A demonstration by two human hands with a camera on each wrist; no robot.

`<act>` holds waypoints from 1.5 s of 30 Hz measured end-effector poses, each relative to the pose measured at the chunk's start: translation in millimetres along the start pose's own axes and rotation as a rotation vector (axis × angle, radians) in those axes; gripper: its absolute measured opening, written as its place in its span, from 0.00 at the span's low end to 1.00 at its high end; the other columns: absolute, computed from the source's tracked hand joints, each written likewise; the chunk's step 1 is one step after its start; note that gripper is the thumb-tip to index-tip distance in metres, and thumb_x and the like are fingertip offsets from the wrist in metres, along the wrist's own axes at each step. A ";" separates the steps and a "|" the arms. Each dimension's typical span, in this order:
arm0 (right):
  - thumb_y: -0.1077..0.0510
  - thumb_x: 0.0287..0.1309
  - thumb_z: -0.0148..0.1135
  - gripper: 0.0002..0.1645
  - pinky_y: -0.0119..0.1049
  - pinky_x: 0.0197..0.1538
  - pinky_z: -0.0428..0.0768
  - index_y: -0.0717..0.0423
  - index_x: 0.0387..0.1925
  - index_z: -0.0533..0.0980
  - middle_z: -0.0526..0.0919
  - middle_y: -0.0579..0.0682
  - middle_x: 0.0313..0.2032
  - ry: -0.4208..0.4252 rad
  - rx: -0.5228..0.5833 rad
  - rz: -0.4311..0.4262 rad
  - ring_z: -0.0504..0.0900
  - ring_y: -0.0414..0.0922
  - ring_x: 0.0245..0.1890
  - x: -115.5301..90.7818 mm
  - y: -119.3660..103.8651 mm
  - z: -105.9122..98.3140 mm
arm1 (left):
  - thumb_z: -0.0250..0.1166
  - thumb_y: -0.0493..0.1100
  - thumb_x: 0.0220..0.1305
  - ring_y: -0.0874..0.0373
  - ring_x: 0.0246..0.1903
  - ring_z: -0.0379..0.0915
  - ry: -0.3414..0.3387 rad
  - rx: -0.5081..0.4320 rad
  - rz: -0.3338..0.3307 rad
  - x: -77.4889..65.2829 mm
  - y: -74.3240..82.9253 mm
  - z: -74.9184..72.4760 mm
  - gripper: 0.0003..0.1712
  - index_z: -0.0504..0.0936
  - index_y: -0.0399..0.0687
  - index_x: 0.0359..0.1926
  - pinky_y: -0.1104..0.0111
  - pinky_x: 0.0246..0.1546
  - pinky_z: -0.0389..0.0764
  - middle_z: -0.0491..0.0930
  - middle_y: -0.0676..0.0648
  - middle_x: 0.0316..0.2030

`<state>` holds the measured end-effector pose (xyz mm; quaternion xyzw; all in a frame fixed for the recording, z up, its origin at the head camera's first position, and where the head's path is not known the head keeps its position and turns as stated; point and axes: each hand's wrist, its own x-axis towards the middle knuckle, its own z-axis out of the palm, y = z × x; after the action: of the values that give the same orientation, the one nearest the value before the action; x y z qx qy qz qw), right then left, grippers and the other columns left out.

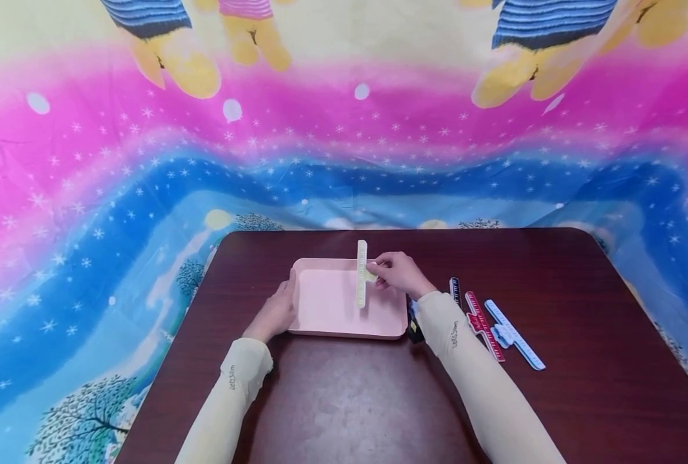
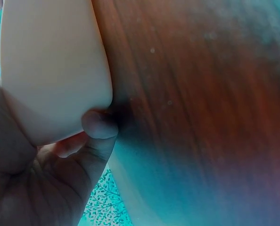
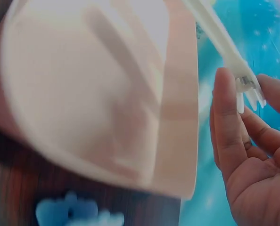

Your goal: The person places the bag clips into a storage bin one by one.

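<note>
A pink rectangular tray point(image 1: 344, 328) lies on the dark wooden table. At its left side my left hand point(image 1: 275, 310) grips the edge, and in the left wrist view my fingers point(image 2: 100, 125) curl against the outside of the tray wall. Over the tray's right half, my right hand point(image 1: 400, 273) pinches a pale yellow long-bar clip point(image 1: 362, 277) by its handles. The bar stands lengthwise in the head view, with its far end beyond the tray's back rim. The right wrist view shows the clip's spring and handles point(image 3: 246, 84) between thumb and fingers.
Right of the tray lie a black clip point(image 1: 455, 291), a red clip point(image 1: 485, 328) and a light blue clip point(image 1: 514, 335). A black item with a yellow patch point(image 1: 415, 325) sits against the tray's right side, partly behind my right sleeve. A printed cloth point(image 1: 344, 148) hangs behind the table.
</note>
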<state>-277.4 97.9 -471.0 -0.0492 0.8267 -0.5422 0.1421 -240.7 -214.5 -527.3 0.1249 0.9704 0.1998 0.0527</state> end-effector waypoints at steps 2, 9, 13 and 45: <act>0.55 0.72 0.63 0.18 0.54 0.48 0.88 0.68 0.53 0.81 0.87 0.65 0.40 -0.016 0.014 -0.008 0.90 0.56 0.33 1.2 -2.1 5.4 | 0.47 0.30 0.71 0.36 0.64 0.74 -0.001 -0.005 0.000 0.4 0.4 0.3 0.44 0.38 0.36 0.83 0.48 0.67 0.75 0.64 0.32 0.74; 0.57 0.72 0.63 0.17 0.50 0.48 0.89 0.68 0.52 0.81 0.87 0.58 0.34 -0.062 -0.006 0.001 0.91 0.58 0.38 8.7 -6.2 20.4 | 0.46 0.31 0.73 0.36 0.65 0.73 0.007 -0.019 0.008 0.0 0.2 0.7 0.43 0.38 0.36 0.83 0.48 0.68 0.74 0.63 0.31 0.74; 0.59 0.73 0.61 0.17 0.47 0.48 0.89 0.70 0.53 0.79 0.87 0.58 0.35 -0.101 0.002 0.016 0.90 0.58 0.40 15.2 -8.3 29.8 | 0.43 0.32 0.75 0.36 0.68 0.69 0.005 -0.054 0.013 -0.9 -2.7 0.1 0.41 0.38 0.37 0.83 0.48 0.71 0.70 0.63 0.31 0.74; 0.56 0.70 0.65 0.11 0.27 0.36 0.80 0.61 0.36 0.79 0.84 0.51 0.19 -0.183 -0.298 0.139 0.84 0.39 0.18 40.6 -17.5 87.3 | 0.44 0.32 0.73 0.38 0.79 0.50 -0.040 -0.194 0.072 -2.5 -16.3 -4.1 0.42 0.38 0.37 0.83 0.48 0.79 0.54 0.49 0.32 0.80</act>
<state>-292.2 4.2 -494.9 -0.0615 0.8829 -0.3960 0.2448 -242.6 -231.1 -529.9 0.1582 0.9401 0.2919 0.0767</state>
